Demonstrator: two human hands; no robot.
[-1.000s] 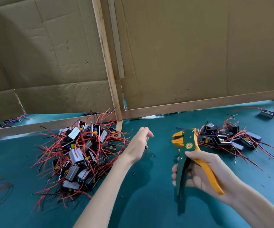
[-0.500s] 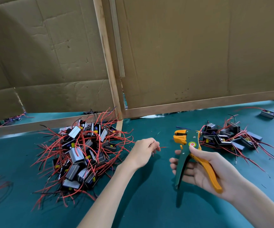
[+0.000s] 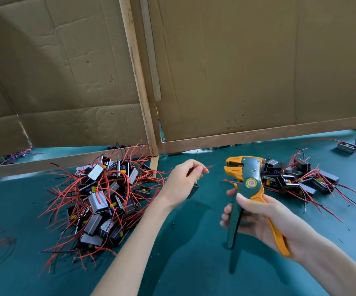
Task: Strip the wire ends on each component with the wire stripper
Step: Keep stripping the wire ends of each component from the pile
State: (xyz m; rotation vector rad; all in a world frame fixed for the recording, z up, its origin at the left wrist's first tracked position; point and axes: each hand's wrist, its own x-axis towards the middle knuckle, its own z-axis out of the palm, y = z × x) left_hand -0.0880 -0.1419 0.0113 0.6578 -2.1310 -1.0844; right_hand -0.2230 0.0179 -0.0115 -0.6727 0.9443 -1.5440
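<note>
Mid-task: wire (image 3: 205,168) pinched in left hand (image 3: 181,180) fingers (image 3: 197,168), not yet fed to stripper (image 3: 247,184) gripped by right hand (image 3: 264,223) fingers (image 3: 226,223). Centre-left, big pile (image 3: 104,195) judged pending; right, smaller pile (image 3: 296,178) judged done.

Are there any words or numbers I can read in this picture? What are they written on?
Nothing here reads clearly.
Round sticker on the wire stripper in the right hand: red mark, too blurred to read.
Component in the left hand: no label shows.
Left pile of components and right pile of components: labels too small to tell.
Cardboard wall: no print.
</note>
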